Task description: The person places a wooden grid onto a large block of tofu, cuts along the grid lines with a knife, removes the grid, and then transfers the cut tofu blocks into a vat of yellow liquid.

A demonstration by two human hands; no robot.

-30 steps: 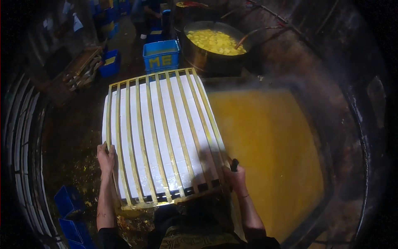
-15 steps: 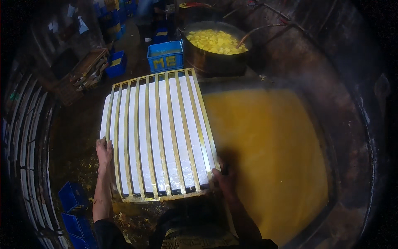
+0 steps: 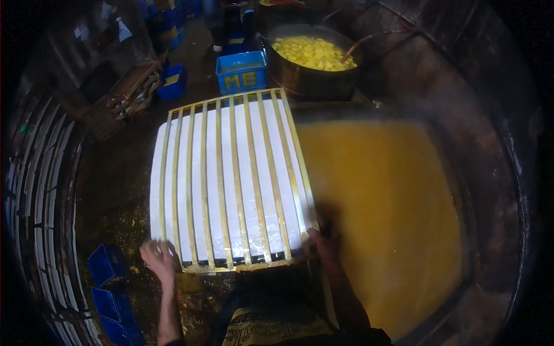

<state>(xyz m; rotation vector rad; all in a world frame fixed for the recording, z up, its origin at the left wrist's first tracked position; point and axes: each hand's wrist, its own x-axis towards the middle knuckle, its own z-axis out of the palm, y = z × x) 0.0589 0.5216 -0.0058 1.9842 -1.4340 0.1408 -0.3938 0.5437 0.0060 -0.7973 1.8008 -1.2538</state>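
A yellowish slatted rack (image 3: 232,173) lies in front of me over a wide white sheet or slab (image 3: 196,173), which shows between the slats and sticks out past the left edge. My left hand (image 3: 158,256) is at the near left corner, its fingers curled against the edge. With its thumb on top, my right hand (image 3: 326,245) grips the near right corner; its other fingers are in shadow. What supports the rack is hidden beneath it. Directly to the right spreads a large vat of orange-yellow liquid (image 3: 381,213).
Beyond the rack stand a light blue crate (image 3: 241,72) and a big round pot (image 3: 311,83) of yellow cubes in liquid, a curved handle leaning from it. Dark blue crates (image 3: 107,265) sit low on the left, near stacked slatted racks (image 3: 49,230). A person (image 3: 231,23) stands at the back.
My left hand has slid nearer along the rack's left side to its near corner. My right hand keeps its place on the rack. The whole view has shifted slightly.
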